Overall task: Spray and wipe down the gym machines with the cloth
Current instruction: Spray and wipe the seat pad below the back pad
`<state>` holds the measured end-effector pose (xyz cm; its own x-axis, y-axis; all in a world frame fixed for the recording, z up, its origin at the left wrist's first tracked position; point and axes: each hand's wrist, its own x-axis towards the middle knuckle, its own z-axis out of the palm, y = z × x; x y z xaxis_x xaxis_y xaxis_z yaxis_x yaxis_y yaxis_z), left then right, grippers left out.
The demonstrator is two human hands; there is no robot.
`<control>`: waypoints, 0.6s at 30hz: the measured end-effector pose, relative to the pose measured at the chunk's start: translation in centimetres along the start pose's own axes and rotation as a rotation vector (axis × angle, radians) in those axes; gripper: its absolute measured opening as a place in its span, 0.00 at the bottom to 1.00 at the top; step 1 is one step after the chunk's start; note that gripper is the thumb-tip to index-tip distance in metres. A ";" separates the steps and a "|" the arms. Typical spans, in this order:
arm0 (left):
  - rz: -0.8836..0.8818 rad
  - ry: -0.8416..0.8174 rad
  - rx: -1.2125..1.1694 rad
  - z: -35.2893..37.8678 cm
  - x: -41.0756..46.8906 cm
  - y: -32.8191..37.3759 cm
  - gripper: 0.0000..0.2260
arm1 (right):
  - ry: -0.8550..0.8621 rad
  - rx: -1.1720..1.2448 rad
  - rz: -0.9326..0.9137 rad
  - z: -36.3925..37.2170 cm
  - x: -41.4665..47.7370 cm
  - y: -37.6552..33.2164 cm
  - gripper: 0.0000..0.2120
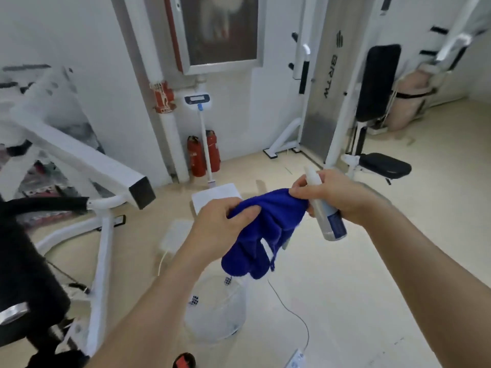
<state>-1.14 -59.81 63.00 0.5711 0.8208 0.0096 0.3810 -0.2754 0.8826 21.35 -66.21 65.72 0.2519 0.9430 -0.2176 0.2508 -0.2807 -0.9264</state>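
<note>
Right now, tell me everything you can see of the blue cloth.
The blue cloth is deep blue and fuzzy, like microfibre, bunched and hanging in loose folds in mid-air. The left hand grips its left side; the right hand pinches its upper right corner while also holding the spray bottle.

The spray bottle [332, 224] is half hidden in the right hand [337, 195]; the wall cabinet [220, 30] shows only blur; the left machine [74, 152] runs off the edge.

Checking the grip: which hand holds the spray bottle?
The right hand: it grips the spray bottle and pinches the blue cloth; the left hand holds cloth only.
</note>
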 end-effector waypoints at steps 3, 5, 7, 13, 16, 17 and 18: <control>-0.029 0.047 -0.086 4.2 3.8 2.5 0.21 | 0.087 -0.062 0.003 -6.2 0.4 1.8 0.09; -0.084 0.060 -0.184 6.2 6.1 3.7 0.26 | 0.120 -0.036 -0.001 -9.2 0.6 2.9 0.09; -0.117 -0.011 -0.276 8.6 9.2 5.1 0.28 | 0.129 0.066 0.015 -12.0 1.0 4.3 0.11; -0.059 -0.357 -0.347 14.4 18.5 7.0 0.10 | 0.079 0.244 0.021 -15.5 4.8 7.7 0.16; 0.009 -0.355 -0.259 15.5 22.0 7.3 0.07 | 0.172 0.237 0.075 -16.2 7.4 8.4 0.09; 0.015 -0.346 -0.251 15.8 23.5 7.6 0.10 | 0.192 0.287 0.091 -16.8 8.5 8.6 0.07; 0.027 -0.327 -0.230 16.1 26.1 7.8 0.14 | 0.219 0.336 0.105 -18.1 10.7 8.6 0.07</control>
<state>28.47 -48.56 62.54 0.7939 0.6023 -0.0832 0.2114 -0.1451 0.9666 43.14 -61.75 60.94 0.4615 0.8419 -0.2796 -0.0967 -0.2656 -0.9592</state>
